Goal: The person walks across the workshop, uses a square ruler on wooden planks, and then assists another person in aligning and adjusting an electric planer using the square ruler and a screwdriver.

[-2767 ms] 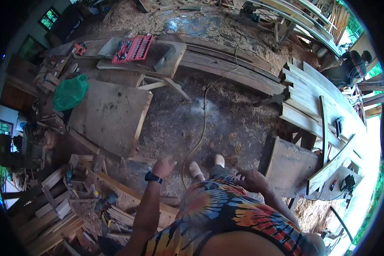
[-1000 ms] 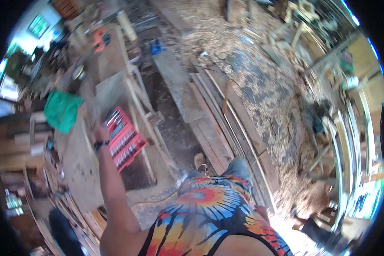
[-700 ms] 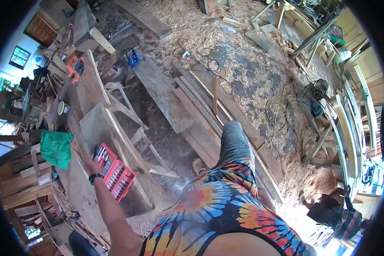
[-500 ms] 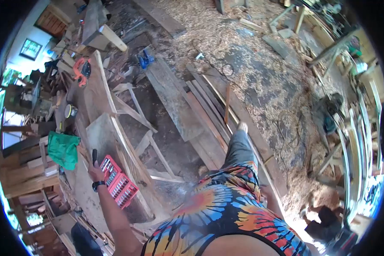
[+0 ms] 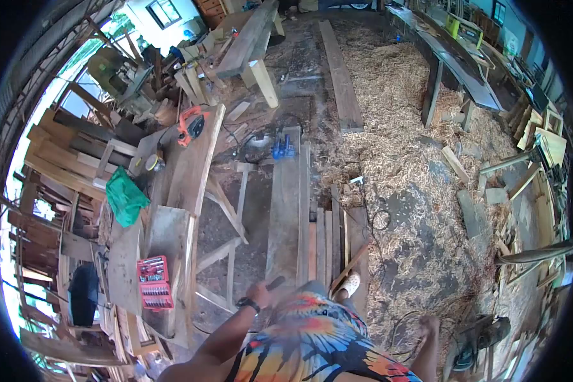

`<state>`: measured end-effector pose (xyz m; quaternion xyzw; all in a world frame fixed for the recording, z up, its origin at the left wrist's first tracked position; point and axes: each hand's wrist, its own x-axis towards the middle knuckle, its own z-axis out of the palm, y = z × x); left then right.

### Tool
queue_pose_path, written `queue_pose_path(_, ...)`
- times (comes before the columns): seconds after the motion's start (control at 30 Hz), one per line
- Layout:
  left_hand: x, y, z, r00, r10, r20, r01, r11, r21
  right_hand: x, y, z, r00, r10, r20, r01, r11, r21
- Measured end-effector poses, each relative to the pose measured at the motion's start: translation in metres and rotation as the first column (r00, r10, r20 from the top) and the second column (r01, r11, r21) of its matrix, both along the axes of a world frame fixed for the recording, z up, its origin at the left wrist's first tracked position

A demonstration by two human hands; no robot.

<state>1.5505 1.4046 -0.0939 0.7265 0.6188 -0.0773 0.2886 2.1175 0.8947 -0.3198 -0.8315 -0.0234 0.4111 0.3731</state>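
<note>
Sawdust and shavings [image 5: 420, 210] blanket the floor on the right side of this workshop, and the person is mid-stride across it. Left hand [image 5: 260, 293] sits close to the chest, fingers wrapped round a small dark tool [image 5: 275, 282] with its short end poking out toward the long plank [image 5: 285, 210] ahead; blur makes it hard to say exactly what the tool is. Right hand [image 5: 428, 325] swings low by the hip, apparently holding nothing, though it is too smeared to tell whether it is loose or clenched.

Now the hazards, as I judge them. One foot [image 5: 349, 284] is planted right at the ends of the stacked boards [image 5: 328, 235], and a dark cable [image 5: 404, 321] loops over the floor just beside the right hand, so a snagged toe or a tangled ankle could pitch the person forward. Loose shavings over that floor could slide underfoot. A stumble with the tool gripped near the body could jab it into the torso or send it flying.

Over on the left, the red socket set [image 5: 154, 282] lies open on a tilted board surface [image 5: 172, 242], near the edge; a bump to that surface could tip it and scatter its pieces into the scrap below.
</note>
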Motion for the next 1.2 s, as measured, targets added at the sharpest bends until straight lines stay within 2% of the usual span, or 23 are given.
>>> queue_pose_path(0.03,0.008,0.002,-0.009,1.0,0.003,0.01,-0.003,1.0,-0.017,0.056,0.006,0.0,0.984,0.071,0.163,-0.068,0.997,-0.026)
queue_pose_path(0.1,0.022,0.005,-0.029,0.999,0.008,0.032,-0.006,0.998,-0.067,0.073,0.083,0.109,0.931,-0.364,-0.023,0.363,0.916,0.174)
queue_pose_path(0.17,0.03,0.014,-0.032,0.999,0.0,-0.045,-0.006,0.993,-0.122,0.104,0.11,0.123,0.944,-0.328,0.034,0.324,0.941,0.096)
queue_pose_path(0.2,0.03,0.018,-0.036,0.997,0.016,-0.081,-0.028,0.989,-0.144,0.119,0.132,0.119,0.951,-0.304,0.058,0.3,0.952,0.066)
queue_pose_path(0.3,0.007,0.028,-0.081,0.971,0.217,-0.104,-0.238,0.929,-0.285,0.144,0.158,0.054,0.906,-0.247,-0.343,0.33,0.921,0.209)
queue_pose_path(0.37,-0.008,0.023,-0.105,0.936,0.35,-0.038,-0.337,0.857,-0.39,0.115,0.214,0.048,0.971,-0.032,-0.237,0.037,0.999,0.019)
queue_pose_path(0.4,0.016,0.028,-0.064,0.874,0.484,-0.038,-0.447,0.772,-0.453,0.111,0.232,0.03,0.904,-0.065,-0.423,0.101,0.993,0.062)
queue_pose_path(0.43,0.013,0.026,-0.081,0.887,0.459,-0.057,-0.437,0.791,-0.429,0.104,0.245,-0.005,0.799,-0.098,-0.594,0.183,0.979,0.085)
queue_pose_path(0.5,-0.001,0.022,-0.135,0.925,0.37,-0.09,-0.373,0.834,-0.406,0.088,0.258,-0.096,0.814,0.393,-0.426,-0.301,0.915,0.27)
queue_pose_path(0.53,-0.013,0.023,-0.159,0.446,0.881,0.157,-0.373,0.343,-0.862,0.081,0.267,-0.14,0.758,0.586,-0.286,-0.494,0.803,0.333)
queue_pose_path(0.63,0.056,0.063,-0.137,0.9,0.436,0.028,-0.3,0.664,-0.685,0.048,0.375,-0.044,0.714,0.422,-0.559,-0.449,0.888,0.097)
queue_pose_path(0.67,0.039,0.064,-0.201,0.78,0.609,0.142,-0.295,0.558,-0.776,0.041,0.407,0.007,0.747,0.349,-0.566,-0.337,0.932,0.131)
queue_pose_path(0.7,0.023,0.066,-0.262,0.614,0.764,0.198,-0.257,0.431,-0.865,0.028,0.454,0.083,0.832,0.324,-0.451,-0.388,0.92,-0.054)
queue_pose_path(0.77,0.059,0.093,-0.241,0.919,0.268,0.289,-0.091,0.858,-0.505,0.084,0.425,0.005,0.657,0.713,-0.244,-0.748,0.655,-0.102)
queue_pose_path(0.8,0.11,0.129,-0.174,0.704,0.697,0.136,-0.459,0.593,-0.661,0.11,0.423,0.005,0.582,0.76,-0.288,-0.789,0.614,0.025)
queue_pose_path(0.87,0.133,0.187,-0.173,0.948,0.282,0.147,-0.208,0.9,-0.384,0.136,0.484,0.058,0.793,0.352,-0.498,-0.447,0.891,-0.083)
queue_pose_path(0.9,0.151,0.219,-0.149,0.908,0.403,0.113,-0.305,0.823,-0.479,0.148,0.515,0.087,0.839,0.104,-0.534,-0.226,0.96,-0.168)
queue_pose_path(0.97,0.186,0.289,-0.073,0.79,0.613,0.014,-0.47,0.62,-0.628,0.171,0.559,0.126,0.901,0.002,-0.434,-0.085,0.982,-0.171)
queue_pose_path(1.03,0.174,0.329,-0.104,0.87,0.489,0.065,-0.432,0.819,-0.378,0.213,0.593,0.11,0.939,-0.084,-0.335,0.014,0.978,-0.206)
queue_pose_path(1.07,0.169,0.35,-0.117,0.905,0.42,0.073,-0.393,0.888,-0.24,0.214,0.623,0.118,0.957,-0.028,-0.289,-0.03,0.98,-0.195)
queue_pose_path(1.13,0.175,0.398,-0.099,0.853,0.494,0.17,-0.446,0.858,-0.256,0.21,0.67,0.15,0.98,0.076,-0.186,-0.112,0.974,-0.196)
queue_pose_path(1.17,0.176,0.418,-0.091,0.82,0.531,0.215,-0.472,0.839,-0.27,0.22,0.681,0.134,0.956,0.077,-0.283,-0.135,0.972,-0.19)
queue_pose_path(1.2,0.156,0.428,-0.152,0.758,0.619,0.207,-0.543,0.774,-0.325,0.229,0.686,0.112,0.941,0.099,-0.323,-0.151,0.979,-0.14)
